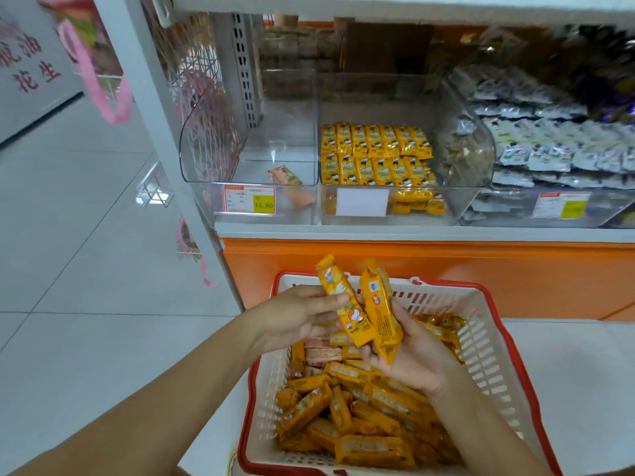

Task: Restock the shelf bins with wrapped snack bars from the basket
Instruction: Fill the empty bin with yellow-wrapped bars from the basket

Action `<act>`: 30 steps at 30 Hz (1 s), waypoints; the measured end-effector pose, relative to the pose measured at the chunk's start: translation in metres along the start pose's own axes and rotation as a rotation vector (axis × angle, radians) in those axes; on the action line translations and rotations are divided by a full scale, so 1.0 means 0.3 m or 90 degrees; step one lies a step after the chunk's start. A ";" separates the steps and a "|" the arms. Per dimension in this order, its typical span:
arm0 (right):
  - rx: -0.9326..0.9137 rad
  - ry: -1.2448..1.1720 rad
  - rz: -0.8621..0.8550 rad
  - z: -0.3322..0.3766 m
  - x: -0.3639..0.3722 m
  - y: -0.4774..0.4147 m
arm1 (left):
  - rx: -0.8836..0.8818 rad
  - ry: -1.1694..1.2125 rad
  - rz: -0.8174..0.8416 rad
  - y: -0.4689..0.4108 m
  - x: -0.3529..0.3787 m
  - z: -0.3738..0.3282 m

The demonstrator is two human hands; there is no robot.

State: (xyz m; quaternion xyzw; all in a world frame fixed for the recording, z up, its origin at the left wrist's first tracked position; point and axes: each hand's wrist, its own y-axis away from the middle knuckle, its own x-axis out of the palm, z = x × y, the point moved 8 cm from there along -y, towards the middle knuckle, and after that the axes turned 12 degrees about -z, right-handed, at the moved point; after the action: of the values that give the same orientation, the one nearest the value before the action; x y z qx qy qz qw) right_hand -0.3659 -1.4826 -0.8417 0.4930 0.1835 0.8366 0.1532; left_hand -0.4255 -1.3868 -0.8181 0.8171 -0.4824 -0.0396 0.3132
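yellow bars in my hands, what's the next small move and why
Probably lift the bar in the left hand and the bar in the right hand into the middle bin: it already holds rows of similar yellow bars; the left bin holds a pinkish bar.

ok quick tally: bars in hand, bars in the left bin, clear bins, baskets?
Bars in hand: 2, left-hand bar in left hand, right-hand bar in right hand
Bars in left bin: 1, loose bar
Clear bins: 3, with middle bin and right bin
Baskets: 1, basket
Total: 7
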 end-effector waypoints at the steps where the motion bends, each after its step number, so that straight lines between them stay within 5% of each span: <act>1: -0.016 -0.001 -0.016 0.020 0.002 0.007 | 0.017 0.040 -0.007 -0.001 0.017 -0.017; 4: -0.091 0.109 -0.086 0.106 0.000 0.058 | 0.071 0.055 -0.048 -0.009 0.048 -0.068; 10: -0.284 0.441 -0.397 0.290 -0.062 0.181 | 0.108 -0.058 -0.074 -0.041 0.113 -0.095; 21: -0.503 0.542 -0.395 0.374 0.025 0.265 | 0.069 -0.034 -0.055 -0.083 0.241 -0.132; 25: -0.678 0.659 -0.516 0.429 0.016 0.342 | 0.084 0.019 0.001 -0.076 0.301 -0.176; 30: -0.750 0.743 -0.579 0.460 0.015 0.393 | 0.131 0.027 0.009 -0.078 0.363 -0.212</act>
State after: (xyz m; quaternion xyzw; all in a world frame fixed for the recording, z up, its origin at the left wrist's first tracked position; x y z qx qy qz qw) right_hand -0.2553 -1.5635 -0.7225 -0.2789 -0.0462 0.7692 0.5730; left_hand -0.3265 -1.4376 -0.7542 0.8422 -0.4828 0.0297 0.2383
